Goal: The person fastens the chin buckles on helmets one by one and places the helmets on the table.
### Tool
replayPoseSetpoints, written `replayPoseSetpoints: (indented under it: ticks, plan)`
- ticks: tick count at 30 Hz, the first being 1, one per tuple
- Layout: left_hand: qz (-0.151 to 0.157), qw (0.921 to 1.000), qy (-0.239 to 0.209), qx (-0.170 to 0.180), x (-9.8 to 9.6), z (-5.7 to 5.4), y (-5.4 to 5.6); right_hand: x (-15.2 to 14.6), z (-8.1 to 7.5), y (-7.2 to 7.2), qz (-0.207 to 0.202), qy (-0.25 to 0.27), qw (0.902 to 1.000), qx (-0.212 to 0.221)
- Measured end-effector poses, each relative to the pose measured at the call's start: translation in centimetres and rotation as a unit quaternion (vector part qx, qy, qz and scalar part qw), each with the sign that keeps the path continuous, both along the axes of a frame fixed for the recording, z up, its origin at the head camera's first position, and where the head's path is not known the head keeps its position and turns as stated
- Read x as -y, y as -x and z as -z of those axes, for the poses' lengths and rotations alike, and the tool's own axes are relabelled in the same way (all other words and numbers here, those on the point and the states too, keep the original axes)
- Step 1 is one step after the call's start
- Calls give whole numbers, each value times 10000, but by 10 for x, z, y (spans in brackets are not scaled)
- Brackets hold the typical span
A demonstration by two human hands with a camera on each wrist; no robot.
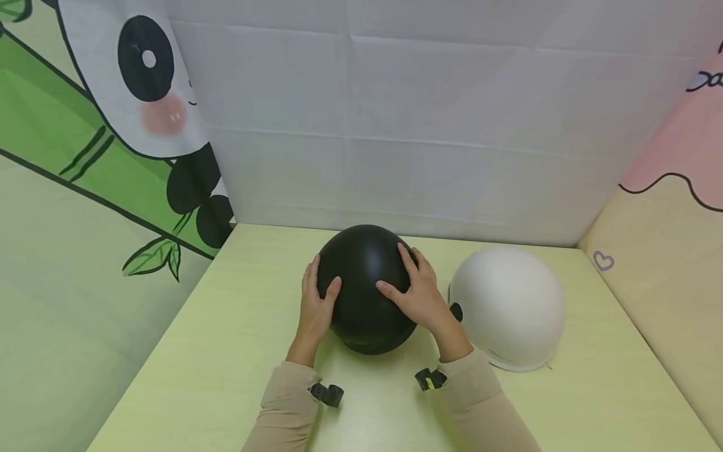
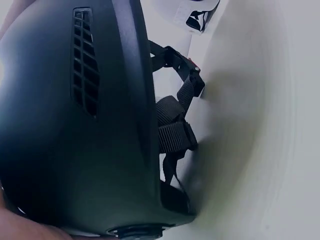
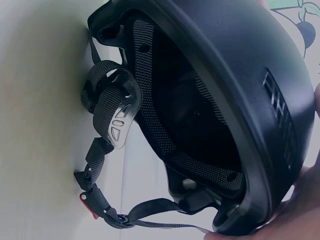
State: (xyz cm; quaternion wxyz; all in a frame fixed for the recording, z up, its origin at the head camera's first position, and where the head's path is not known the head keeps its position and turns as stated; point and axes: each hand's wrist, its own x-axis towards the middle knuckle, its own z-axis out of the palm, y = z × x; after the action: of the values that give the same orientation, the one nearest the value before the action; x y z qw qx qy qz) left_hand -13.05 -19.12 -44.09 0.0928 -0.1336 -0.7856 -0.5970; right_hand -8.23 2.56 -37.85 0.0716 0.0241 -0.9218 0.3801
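Both hands hold a black helmet (image 1: 358,251) between them, above the middle of the pale table. The left hand (image 1: 317,307) grips its left side, thumb toward the near face and fingers round the far side. On the opposite side, the right hand (image 1: 420,298) grips the shell with its fingers spread and thumb on the near surface. A slatted vent (image 2: 86,62) shows in the left wrist view. In the right wrist view the padded inside of the shell (image 3: 195,115) faces the camera, and a black chin strap (image 3: 107,107) hangs out from it.
A white helmet (image 1: 511,301) rests on the table (image 1: 226,351) just right of the right forearm. Behind the table stands a white cloth backdrop (image 1: 395,125); printed panels flank both sides. A small camera (image 1: 326,394) is worn at the left wrist, another camera (image 1: 430,379) at the right.
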Motion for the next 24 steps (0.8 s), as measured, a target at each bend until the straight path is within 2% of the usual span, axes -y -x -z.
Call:
replayPoseSetpoints:
  ticks: [14,24]
  plan:
    - [106,9998,164,7,6,3,-4,11,14,-11,255,216,9994,-19]
    - [200,9988,441,60,16,4,-3,24,33,-18,324,789,9960,-280]
